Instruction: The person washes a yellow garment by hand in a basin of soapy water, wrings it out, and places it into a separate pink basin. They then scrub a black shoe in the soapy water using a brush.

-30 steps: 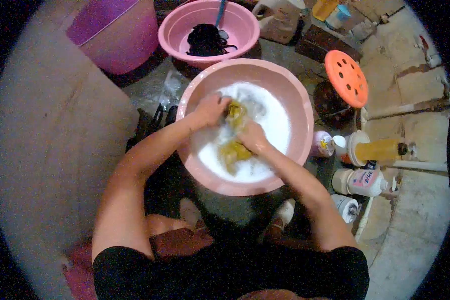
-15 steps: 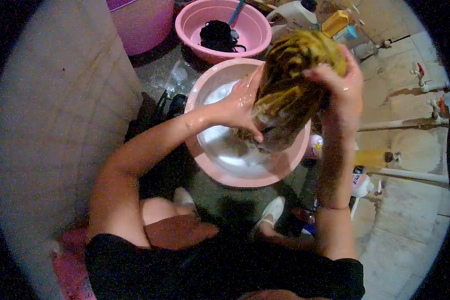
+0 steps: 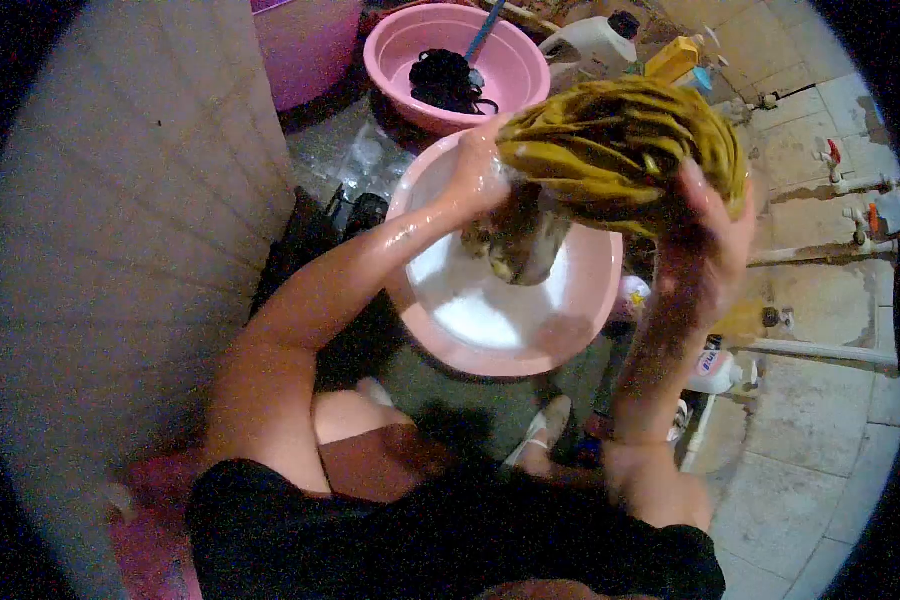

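Observation:
A wet, bunched mustard-yellow cloth (image 3: 625,145) is stretched sideways between my hands, above a pink basin (image 3: 515,366). My left hand (image 3: 482,172) is closed on the cloth's left end, its fingers partly hidden behind the fabric. At the right end, my right hand (image 3: 715,235) grips from below, with the thumb up against the folds; this hand is slightly blurred. White suds or soapy water (image 3: 475,315) show inside the basin. Part of the cloth seems to hang down beneath the bundle. Both forearms look wet.
Behind stands a second pink basin (image 3: 390,85) holding a black item (image 3: 445,80) and a blue stick. A large jug (image 3: 595,45) and a yellow container (image 3: 672,60) line the back right. Taps (image 3: 860,220) and pipes run along the right wall; a white bottle (image 3: 712,370) stands below.
The cloth has turned from nearly upright to lying more level, stretched wider. My left hand has risen to its end; my right hand has moved right and lower. The view has shifted slightly.

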